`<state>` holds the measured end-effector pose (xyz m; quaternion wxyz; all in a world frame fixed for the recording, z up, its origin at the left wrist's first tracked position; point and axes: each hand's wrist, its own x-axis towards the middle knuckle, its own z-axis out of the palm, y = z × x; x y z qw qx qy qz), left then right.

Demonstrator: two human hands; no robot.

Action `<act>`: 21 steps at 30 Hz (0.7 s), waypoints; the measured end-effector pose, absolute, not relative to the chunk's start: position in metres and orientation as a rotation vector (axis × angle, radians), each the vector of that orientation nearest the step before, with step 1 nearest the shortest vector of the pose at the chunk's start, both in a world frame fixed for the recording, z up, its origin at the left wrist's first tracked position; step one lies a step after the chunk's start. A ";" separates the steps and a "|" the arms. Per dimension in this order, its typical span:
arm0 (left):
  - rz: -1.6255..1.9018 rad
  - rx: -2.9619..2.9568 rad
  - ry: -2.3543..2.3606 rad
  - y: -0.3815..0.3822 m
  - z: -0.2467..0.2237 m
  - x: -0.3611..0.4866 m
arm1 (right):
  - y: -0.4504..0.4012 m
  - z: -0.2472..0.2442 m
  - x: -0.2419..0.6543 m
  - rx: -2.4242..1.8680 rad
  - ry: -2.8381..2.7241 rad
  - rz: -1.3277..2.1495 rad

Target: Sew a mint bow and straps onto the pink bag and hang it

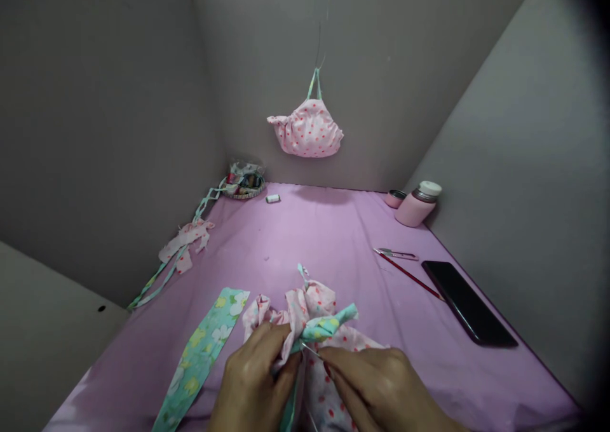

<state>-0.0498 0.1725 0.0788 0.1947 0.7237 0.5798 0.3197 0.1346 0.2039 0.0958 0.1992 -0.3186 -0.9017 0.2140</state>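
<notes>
My left hand [260, 371] is closed around bunched pink fabric with red dots [320, 297], pinching it together with a green floral strip [328, 325]. Close beside it, my right hand [376, 381] pinches a thin metal needle [312, 351] whose tip meets the cloth next to my left fingers. The dotted fabric spreads under both hands towards the bottom edge, where part of it is hidden. To the left lies a separate flat green floral strip [203, 359].
Dotted scraps [188, 238], a basket of sewing supplies [244, 187] and a thread spool [273, 199] lie left. Right are a pink bottle [414, 209], its cup [395, 198], thread snips [399, 254], a red stick [410, 274] and a phone [469, 305]. A dotted fabric piece [309, 130] hangs behind.
</notes>
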 end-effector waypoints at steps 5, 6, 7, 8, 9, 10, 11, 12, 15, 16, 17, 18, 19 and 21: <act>0.946 2.057 1.584 0.173 0.080 -0.049 | 0.206 0.093 0.132 -0.891 -2.543 0.637; 0.946 2.055 1.584 0.173 0.080 -0.049 | 0.207 0.093 0.132 -0.900 -2.546 0.639; 0.951 2.058 1.581 0.173 0.080 -0.049 | 0.207 0.093 0.132 -0.908 -2.548 0.642; 0.961 2.062 1.580 0.173 0.081 -0.049 | 0.207 0.094 0.131 -0.918 -2.552 0.644; 0.966 2.068 1.577 0.173 0.081 -0.049 | 0.207 0.095 0.131 -0.925 -2.558 0.648; 0.969 2.078 1.570 0.173 0.081 -0.049 | 0.207 0.096 0.131 -0.928 -2.563 0.652; 0.968 2.089 1.564 0.173 0.081 -0.049 | 0.207 0.096 0.131 -0.927 -2.567 0.653; 0.970 2.097 1.560 0.173 0.081 -0.048 | 0.207 0.096 0.130 -0.924 -2.574 0.652; 0.965 2.127 1.561 0.173 0.079 -0.047 | 0.207 0.095 0.129 -0.932 -2.600 0.622; 0.972 2.145 1.568 0.173 0.078 -0.046 | 0.207 0.094 0.129 -0.938 -2.611 0.602; 0.977 2.167 1.574 0.173 0.078 -0.045 | 0.207 0.093 0.128 -0.945 -2.620 0.580; 0.991 2.190 1.583 0.173 0.077 -0.045 | 0.207 0.093 0.127 -0.950 -2.625 0.558; 1.011 2.211 1.596 0.173 0.076 -0.044 | 0.206 0.092 0.126 -0.958 -2.628 0.538; 1.046 2.235 1.619 0.173 0.075 -0.044 | 0.205 0.092 0.125 -0.978 -2.631 0.507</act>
